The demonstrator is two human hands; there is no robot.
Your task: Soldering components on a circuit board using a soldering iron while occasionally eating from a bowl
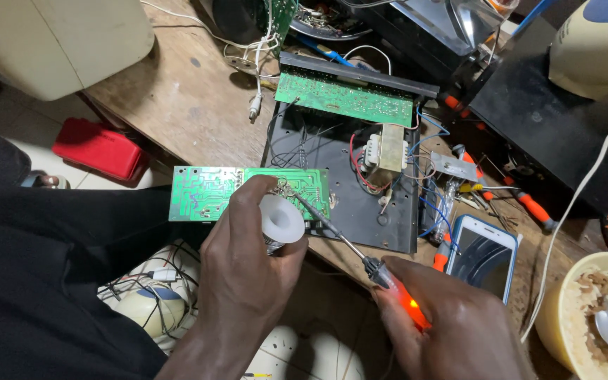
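A person's left hand [244,271] grips a solder spool [280,222] while the right hand [452,327] holds a glowing soldering iron [360,257], tip touching the green circuit board [209,191] overhanging the wooden counter [184,98].

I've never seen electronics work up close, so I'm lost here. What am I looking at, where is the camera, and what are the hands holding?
The camera sits on the person's head and looks down at a wooden bench. The left hand holds a spool of solder against a green circuit board. The right hand holds a soldering iron with a glowing orange handle, its tip at the board. Behind lies an open black chassis with a transformer and a second board. A phone, screwdrivers and a bowl with a spoon lie to the right.
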